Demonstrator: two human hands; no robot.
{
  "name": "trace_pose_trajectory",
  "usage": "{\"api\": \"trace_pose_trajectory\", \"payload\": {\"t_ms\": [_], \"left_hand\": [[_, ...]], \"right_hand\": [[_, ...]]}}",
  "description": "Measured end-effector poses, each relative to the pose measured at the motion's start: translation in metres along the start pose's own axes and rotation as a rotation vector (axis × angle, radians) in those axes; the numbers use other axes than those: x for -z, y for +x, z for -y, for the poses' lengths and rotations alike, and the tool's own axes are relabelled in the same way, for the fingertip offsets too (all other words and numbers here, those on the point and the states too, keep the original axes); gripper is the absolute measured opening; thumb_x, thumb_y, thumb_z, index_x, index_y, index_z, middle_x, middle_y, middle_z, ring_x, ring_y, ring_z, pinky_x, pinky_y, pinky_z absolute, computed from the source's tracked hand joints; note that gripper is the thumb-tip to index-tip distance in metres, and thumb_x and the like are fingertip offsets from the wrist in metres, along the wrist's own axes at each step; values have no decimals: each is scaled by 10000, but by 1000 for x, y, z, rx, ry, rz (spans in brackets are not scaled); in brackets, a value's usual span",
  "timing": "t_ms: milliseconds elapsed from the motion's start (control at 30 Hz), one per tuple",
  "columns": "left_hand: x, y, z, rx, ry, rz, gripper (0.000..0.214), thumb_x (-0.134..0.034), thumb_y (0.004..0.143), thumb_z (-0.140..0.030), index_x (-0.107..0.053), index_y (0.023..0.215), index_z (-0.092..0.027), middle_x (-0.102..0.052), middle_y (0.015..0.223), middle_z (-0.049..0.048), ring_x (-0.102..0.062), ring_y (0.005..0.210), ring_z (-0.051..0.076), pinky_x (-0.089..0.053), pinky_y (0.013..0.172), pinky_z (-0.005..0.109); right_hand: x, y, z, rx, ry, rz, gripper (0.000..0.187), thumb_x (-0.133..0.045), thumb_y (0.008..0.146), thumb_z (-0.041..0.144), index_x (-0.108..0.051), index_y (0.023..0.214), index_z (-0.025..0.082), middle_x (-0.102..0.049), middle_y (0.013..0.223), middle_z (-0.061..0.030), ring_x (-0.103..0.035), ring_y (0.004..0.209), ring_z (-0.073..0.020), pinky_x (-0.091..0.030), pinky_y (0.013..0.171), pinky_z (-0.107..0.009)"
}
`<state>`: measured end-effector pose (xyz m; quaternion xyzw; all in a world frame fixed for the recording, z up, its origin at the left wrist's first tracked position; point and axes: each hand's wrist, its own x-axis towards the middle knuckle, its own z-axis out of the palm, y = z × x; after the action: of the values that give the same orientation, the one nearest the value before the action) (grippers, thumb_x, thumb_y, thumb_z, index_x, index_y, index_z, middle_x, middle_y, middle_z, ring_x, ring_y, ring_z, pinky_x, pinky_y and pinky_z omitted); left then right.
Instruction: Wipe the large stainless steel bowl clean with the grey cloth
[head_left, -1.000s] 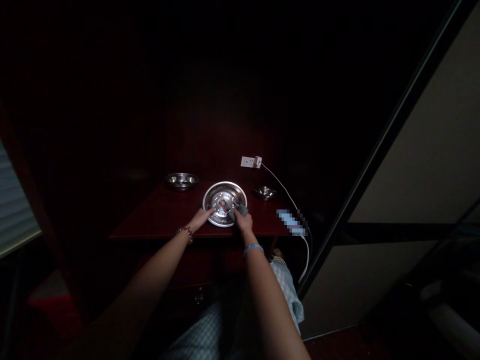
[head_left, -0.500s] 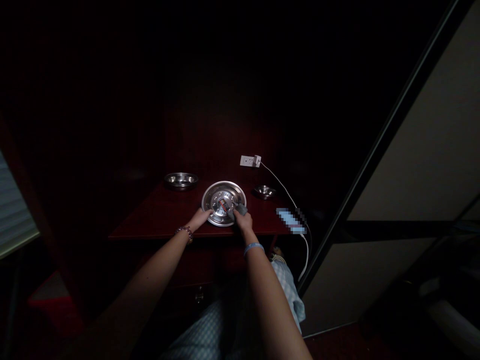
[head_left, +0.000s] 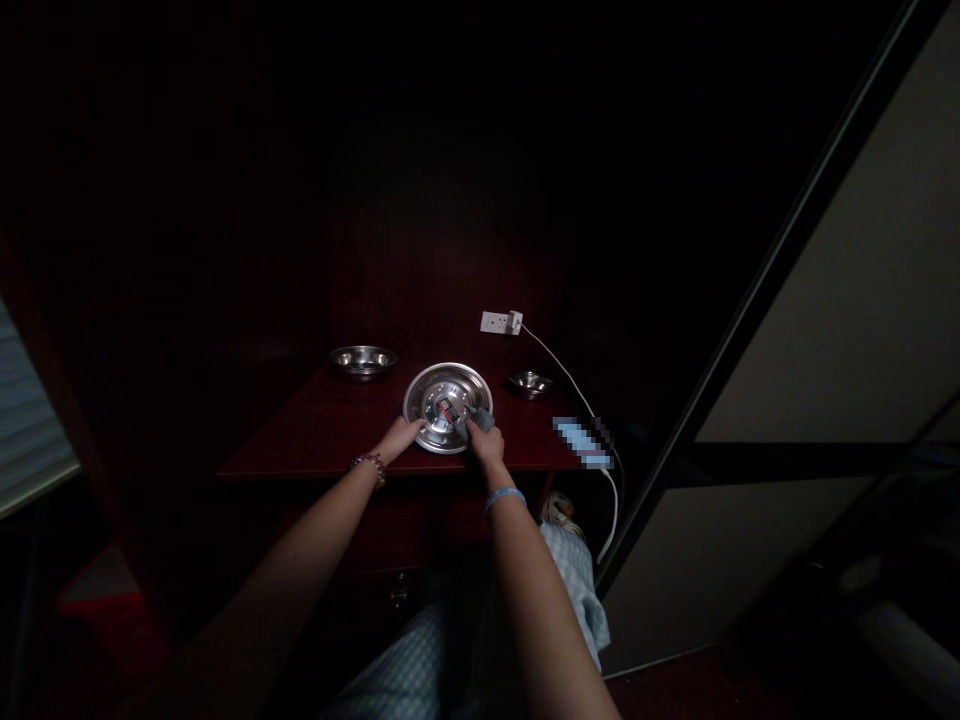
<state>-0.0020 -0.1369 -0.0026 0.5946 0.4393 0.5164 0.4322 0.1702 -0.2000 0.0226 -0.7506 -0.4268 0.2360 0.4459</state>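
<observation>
A round, shiny metal basin (head_left: 439, 383) is tilted toward me over the front of the dark red desk. My left hand (head_left: 401, 434) grips its lower left rim, thumb on the inside. In my right hand (head_left: 486, 440) is a grey cloth (head_left: 480, 418), pressed to the basin's inner lower right side. A small label with orange and black print (head_left: 448, 409) shows at the basin's centre. The fingers of both hands are partly hidden.
Two smaller metal bowls stand on the desk (head_left: 300, 430): one bowl (head_left: 363, 362) at back left, another bowl (head_left: 530, 384) at right. A white charger (head_left: 514, 321) in the wall socket feeds a cable (head_left: 568, 374) past a blurred-out device (head_left: 583, 442) at the right edge.
Almost nothing differs. Both hands keep their places on the basin and cloth; my right forearm has shifted very slightly to the left.
</observation>
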Motion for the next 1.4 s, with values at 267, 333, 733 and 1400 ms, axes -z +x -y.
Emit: {"api": "trace_pose_trajectory", "payload": {"t_ms": [267, 333, 733, 1400], "left_hand": [[-1, -2, -3, 27, -47, 21, 273, -654, 741, -190, -692, 1002, -118, -751, 1038, 116, -664, 1072, 266, -501, 952, 347], [0, -2, -2, 34, -55, 21, 299, -661, 744, -200, -685, 1028, -108, -736, 1086, 133, -658, 1088, 270, -489, 969, 349], [0, 2, 4, 51, -49, 23, 287, -664, 741, -244, -695, 992, -109, -746, 1048, 138, -668, 1071, 284, -494, 963, 362], [1, -2, 2, 35, -65, 73, 350, -682, 721, -294, -694, 1018, -110, -749, 1034, 137, -665, 1065, 291, -493, 956, 362]], "right_hand": [[-1, -5, -1, 6, -40, -25, 496, -535, 852, 492, -681, 1162, 132, -693, 1139, -164, -645, 1090, -308, -487, 919, -380], [0, -5, 0, -4, -56, -26, 495, -533, 852, 501, -681, 1166, 149, -693, 1144, -152, -646, 1091, -295, -489, 918, -365], [-2, 1, -4, 13, -21, -15, 437, -568, 830, 471, -701, 1119, 172, -712, 1109, -121, -661, 1069, -269, -500, 902, -338], [0, 5, -8, 45, -4, -25, 402, -578, 824, 452, -718, 1076, 172, -728, 1057, -108, -679, 1014, -252, -512, 864, -305]]}}
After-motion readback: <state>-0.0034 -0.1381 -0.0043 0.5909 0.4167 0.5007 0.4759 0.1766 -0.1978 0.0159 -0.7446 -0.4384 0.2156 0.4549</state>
